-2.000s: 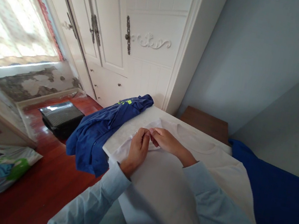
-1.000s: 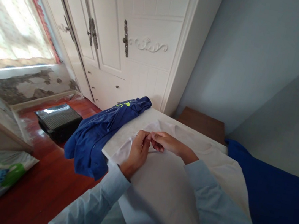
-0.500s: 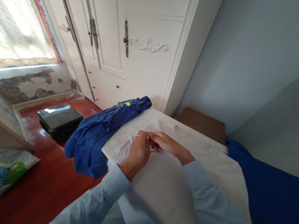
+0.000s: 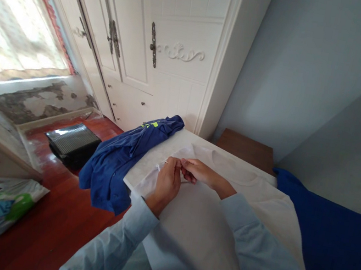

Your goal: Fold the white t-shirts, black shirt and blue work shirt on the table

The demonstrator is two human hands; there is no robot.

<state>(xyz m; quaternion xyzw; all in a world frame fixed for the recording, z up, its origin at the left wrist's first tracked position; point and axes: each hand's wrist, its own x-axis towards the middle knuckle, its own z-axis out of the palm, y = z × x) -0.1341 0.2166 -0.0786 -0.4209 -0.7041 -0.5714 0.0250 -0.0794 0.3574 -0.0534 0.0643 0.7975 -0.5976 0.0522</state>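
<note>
A thin white garment [image 4: 208, 214] lies spread over the white tabletop, its curved edge toward the far side. My left hand [image 4: 168, 182] is closed above its left part, fingers pinched; a small white bit shows beside the fingertips. My right hand [image 4: 197, 170] comes in from the right, thumb and fingertips pinched together against the left fingertips. Both hands seem to grip a bit of the garment; the exact part between the fingers is hidden.
Dark blue clothing [image 4: 116, 161] with yellow-green marks hangs over the table's left edge. Blue cloth [image 4: 331, 231] lies at the right. Beyond stand a white wardrobe [image 4: 175, 87] and a brown wooden surface [image 4: 246, 150]. A black box [image 4: 72, 144] and a plastic bag [image 4: 2, 210] rest on the floor.
The fingertips have shifted very slightly, still pinched together at the same place. The view has moved a little; the garment lies as before.
</note>
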